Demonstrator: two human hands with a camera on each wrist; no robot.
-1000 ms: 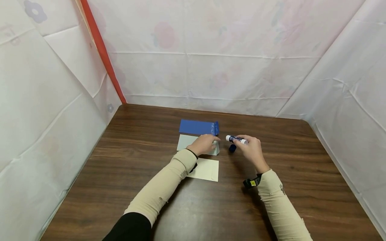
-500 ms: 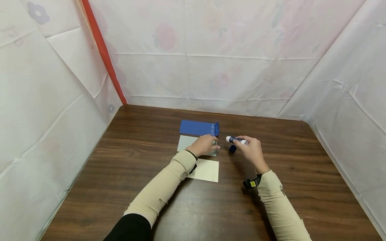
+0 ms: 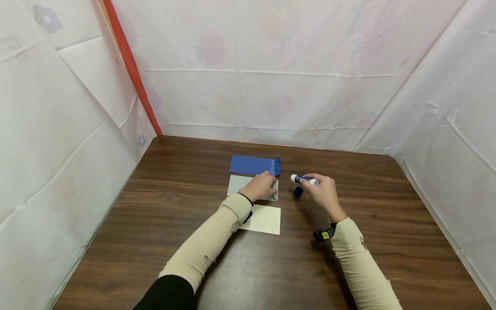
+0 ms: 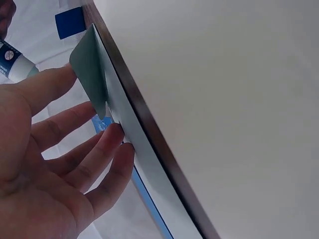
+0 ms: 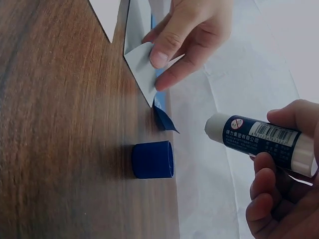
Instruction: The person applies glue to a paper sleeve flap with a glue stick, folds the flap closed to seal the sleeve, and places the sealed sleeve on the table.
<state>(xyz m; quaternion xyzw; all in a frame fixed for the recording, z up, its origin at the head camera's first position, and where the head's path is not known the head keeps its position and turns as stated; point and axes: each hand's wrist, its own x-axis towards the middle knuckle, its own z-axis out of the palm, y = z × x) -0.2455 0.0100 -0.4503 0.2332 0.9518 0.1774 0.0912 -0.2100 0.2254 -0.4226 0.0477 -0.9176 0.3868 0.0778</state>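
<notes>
My left hand (image 3: 258, 186) is at the right end of a pale grey-green envelope (image 3: 235, 183). In the left wrist view its flap (image 4: 89, 69) stands partly folded up; my thumb and index finger touch it, and the other fingertips rest by the envelope's body. My right hand (image 3: 325, 193) grips an uncapped white and navy glue stick (image 5: 264, 142), its white end pointing left, off the table. Below it the dark blue cap (image 5: 152, 160) lies on the table. Most of the envelope's middle is hidden by my left hand.
A blue envelope (image 3: 249, 164) lies just beyond the grey-green one, its right flap raised and streaked with white. Closer to me is a cream envelope (image 3: 267, 217), partly under my left forearm. White sheeting (image 3: 310, 99) hangs around the wooden table (image 3: 368, 185).
The grey-green flap has swung from sticking out on the right to upright and inward, with my left fingers moving along with it. My right hand keeps the glue stick in nearly the same place.
</notes>
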